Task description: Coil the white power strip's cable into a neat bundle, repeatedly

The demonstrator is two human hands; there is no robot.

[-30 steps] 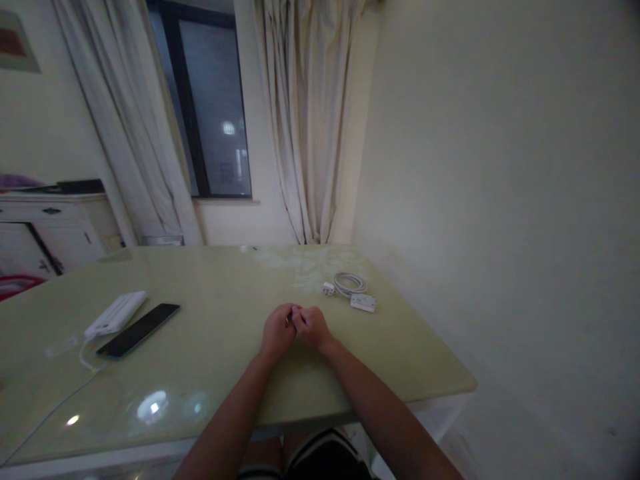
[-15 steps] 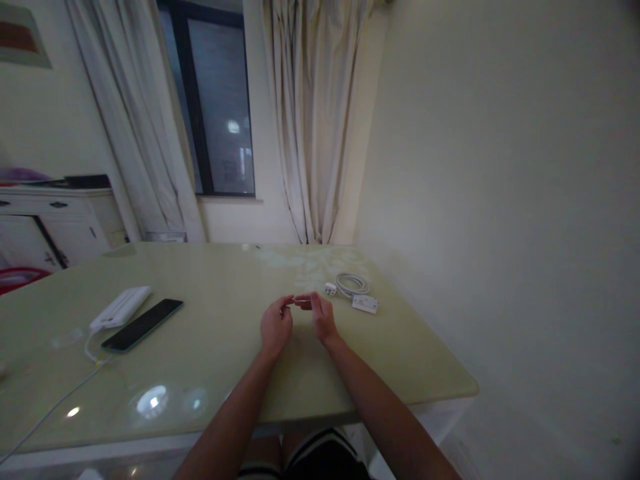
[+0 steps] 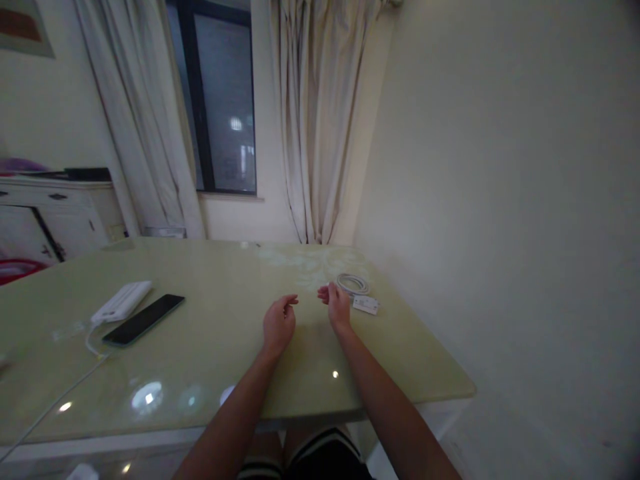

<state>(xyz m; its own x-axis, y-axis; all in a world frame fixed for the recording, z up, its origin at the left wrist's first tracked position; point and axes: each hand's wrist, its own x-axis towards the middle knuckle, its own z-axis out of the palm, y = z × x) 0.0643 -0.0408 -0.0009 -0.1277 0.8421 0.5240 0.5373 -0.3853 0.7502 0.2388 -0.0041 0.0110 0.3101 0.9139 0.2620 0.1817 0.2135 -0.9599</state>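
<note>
My left hand (image 3: 278, 325) rests on the pale green glass-topped table (image 3: 210, 347). Its fingers are loosely curled and apart, and nothing shows in them. My right hand (image 3: 338, 307) hovers a little further right, its fingers bunched together just left of a coiled white cable (image 3: 353, 283). A small white adapter block (image 3: 365, 305) lies right beside that hand. The cable's plug end is hidden behind my right fingers, so I cannot make out what they pinch, if anything.
A white power bank (image 3: 121, 301) with a thin white lead and a black phone (image 3: 144, 319) lie at the table's left. The wall runs close along the table's right edge. Curtains (image 3: 310, 120), a dark window and a white cabinet (image 3: 55, 213) stand behind.
My hands, which were joined together at the table's middle, have come apart. The right hand has moved right and away to the coiled cable, while the left has stayed near its place.
</note>
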